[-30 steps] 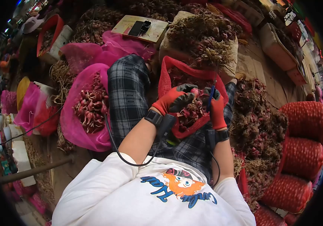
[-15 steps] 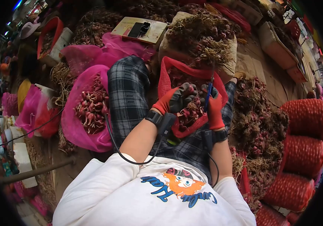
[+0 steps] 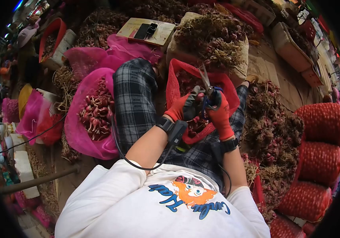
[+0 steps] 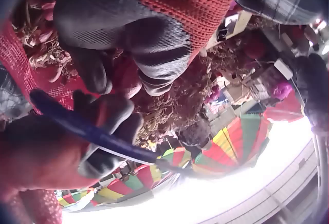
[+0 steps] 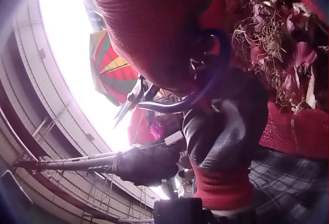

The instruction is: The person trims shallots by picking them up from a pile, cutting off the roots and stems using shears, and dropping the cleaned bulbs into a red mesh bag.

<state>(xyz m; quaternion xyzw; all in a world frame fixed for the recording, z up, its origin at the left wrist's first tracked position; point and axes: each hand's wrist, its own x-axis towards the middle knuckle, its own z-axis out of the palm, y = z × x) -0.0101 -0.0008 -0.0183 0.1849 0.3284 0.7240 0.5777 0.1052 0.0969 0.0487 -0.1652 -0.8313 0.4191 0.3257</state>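
Note:
In a red and grey glove, the left hand [image 3: 185, 106] is over the red mesh bag [image 3: 172, 81] between the knees. Its fingers pinch a red shallot [image 4: 126, 77], seen in the left wrist view. The right hand [image 3: 220, 113], gloved alike, grips scissors [image 3: 205, 81] by their blue handles, close beside the left hand. The blades point away from the body and stand apart in the head view. Fingers of both hands nearly meet around the shallot, and whether the scissors touch it cannot be told. Loose shallots and dry skins [image 5: 288, 54] lie in the bag.
A pink mesh bag of shallots [image 3: 96, 113] stands left of the knee. Unsorted bunches lie on a pale block [image 3: 239, 71] ahead and in a heap [image 3: 275, 131] at right, beside filled red sacks [image 3: 320, 162]. A phone [image 3: 141, 31] rests on a board.
The right hand has moved left and turned; the scissors, earlier upright, now tilt left beside the left hand with their blades parted. The left fingers have shifted around the shallot.

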